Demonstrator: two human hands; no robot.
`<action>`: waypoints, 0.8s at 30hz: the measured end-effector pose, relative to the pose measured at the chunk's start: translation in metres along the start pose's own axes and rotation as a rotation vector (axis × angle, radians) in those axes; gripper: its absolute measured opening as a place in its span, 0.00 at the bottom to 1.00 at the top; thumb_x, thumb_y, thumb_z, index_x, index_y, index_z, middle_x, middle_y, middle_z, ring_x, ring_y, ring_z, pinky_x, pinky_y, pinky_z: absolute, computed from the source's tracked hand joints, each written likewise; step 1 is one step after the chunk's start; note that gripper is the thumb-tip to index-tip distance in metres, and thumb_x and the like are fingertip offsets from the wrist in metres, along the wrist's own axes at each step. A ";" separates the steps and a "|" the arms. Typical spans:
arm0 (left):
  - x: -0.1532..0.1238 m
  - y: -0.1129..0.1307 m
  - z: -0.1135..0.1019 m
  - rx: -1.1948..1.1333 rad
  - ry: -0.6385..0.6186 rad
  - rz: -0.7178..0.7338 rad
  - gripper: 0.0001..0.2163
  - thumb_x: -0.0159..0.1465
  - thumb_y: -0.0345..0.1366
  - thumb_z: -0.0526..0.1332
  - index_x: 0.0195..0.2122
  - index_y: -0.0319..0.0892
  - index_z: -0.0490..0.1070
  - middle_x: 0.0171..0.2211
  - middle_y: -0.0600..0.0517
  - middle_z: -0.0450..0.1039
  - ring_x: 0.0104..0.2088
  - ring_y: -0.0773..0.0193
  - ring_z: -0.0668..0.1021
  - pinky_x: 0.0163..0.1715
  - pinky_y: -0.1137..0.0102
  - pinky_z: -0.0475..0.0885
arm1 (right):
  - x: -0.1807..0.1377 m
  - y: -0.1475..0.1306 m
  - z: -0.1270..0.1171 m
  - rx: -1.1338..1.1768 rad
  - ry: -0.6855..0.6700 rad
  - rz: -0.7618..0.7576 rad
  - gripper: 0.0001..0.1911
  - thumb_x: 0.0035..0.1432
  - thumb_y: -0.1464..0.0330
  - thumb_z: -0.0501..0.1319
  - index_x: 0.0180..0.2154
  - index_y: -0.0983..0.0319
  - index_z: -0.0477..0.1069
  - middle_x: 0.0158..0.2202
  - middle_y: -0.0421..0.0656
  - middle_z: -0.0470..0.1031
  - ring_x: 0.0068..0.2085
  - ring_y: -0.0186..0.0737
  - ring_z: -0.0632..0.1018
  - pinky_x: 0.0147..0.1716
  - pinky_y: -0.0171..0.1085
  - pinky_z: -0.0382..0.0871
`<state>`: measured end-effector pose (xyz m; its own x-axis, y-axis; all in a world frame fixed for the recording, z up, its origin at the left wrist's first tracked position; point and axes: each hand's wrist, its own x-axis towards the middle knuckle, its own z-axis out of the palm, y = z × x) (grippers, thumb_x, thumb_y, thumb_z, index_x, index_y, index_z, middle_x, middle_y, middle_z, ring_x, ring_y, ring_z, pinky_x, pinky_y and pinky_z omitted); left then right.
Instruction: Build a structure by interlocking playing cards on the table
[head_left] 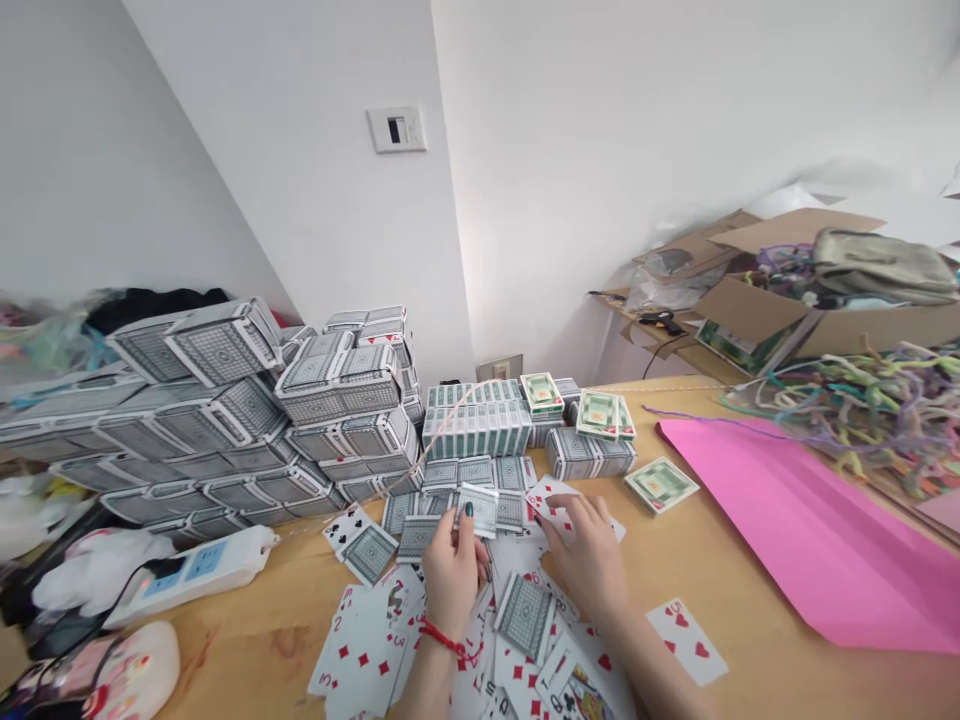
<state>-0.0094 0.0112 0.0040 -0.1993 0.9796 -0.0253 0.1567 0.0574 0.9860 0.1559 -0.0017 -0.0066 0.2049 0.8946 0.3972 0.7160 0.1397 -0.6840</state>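
My left hand, with dark nail polish and a red string bracelet at the wrist, is closed on a face-down playing card. Whether more than one card is in it I cannot tell. To its right, my right hand has its fingers curled on a face-up red diamond card, thumb and fingertips at its near edge. Below both hands lies a loose spread of playing cards, mostly face up and overlapping. One face-down card rests on top of them. Behind the hands, patterned card backs lie in rows.
Wrapped blocks of cards are stacked high at the left. Small green card boxes lie right of centre. A power strip is at left. Pink paper, pipe cleaners and an open cardboard box occupy the right.
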 end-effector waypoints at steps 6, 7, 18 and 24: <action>0.000 0.002 0.003 -0.008 -0.056 -0.053 0.33 0.56 0.48 0.55 0.60 0.38 0.48 0.18 0.54 0.71 0.12 0.67 0.70 0.10 0.74 0.65 | -0.001 0.018 0.008 -0.174 0.014 0.081 0.22 0.53 0.63 0.56 0.49 0.62 0.60 0.47 0.51 0.67 0.52 0.51 0.64 0.46 0.47 0.63; -0.001 0.003 0.003 -0.002 -0.050 -0.058 0.34 0.56 0.47 0.55 0.60 0.39 0.46 0.18 0.54 0.71 0.11 0.67 0.70 0.10 0.74 0.65 | -0.002 0.019 0.009 -0.180 0.000 0.100 0.22 0.53 0.63 0.55 0.50 0.62 0.60 0.47 0.51 0.67 0.52 0.51 0.64 0.45 0.47 0.64; -0.002 0.005 0.000 -0.061 -0.036 0.002 0.17 0.58 0.44 0.54 0.46 0.40 0.64 0.16 0.58 0.66 0.11 0.71 0.67 0.13 0.76 0.65 | 0.000 0.014 0.002 -0.086 -0.025 0.232 0.20 0.51 0.61 0.56 0.46 0.60 0.64 0.44 0.49 0.69 0.44 0.49 0.72 0.41 0.45 0.65; -0.004 0.003 0.000 -0.071 -0.064 0.041 0.16 0.57 0.44 0.55 0.43 0.39 0.66 0.16 0.58 0.66 0.12 0.71 0.68 0.14 0.76 0.66 | 0.004 0.008 0.000 0.185 0.052 0.345 0.18 0.46 0.59 0.61 0.39 0.60 0.65 0.39 0.46 0.72 0.44 0.48 0.72 0.42 0.44 0.65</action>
<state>-0.0086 0.0076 0.0071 -0.1321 0.9912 0.0072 0.0938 0.0052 0.9956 0.1623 0.0028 -0.0108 0.4494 0.8804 0.1515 0.4678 -0.0875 -0.8795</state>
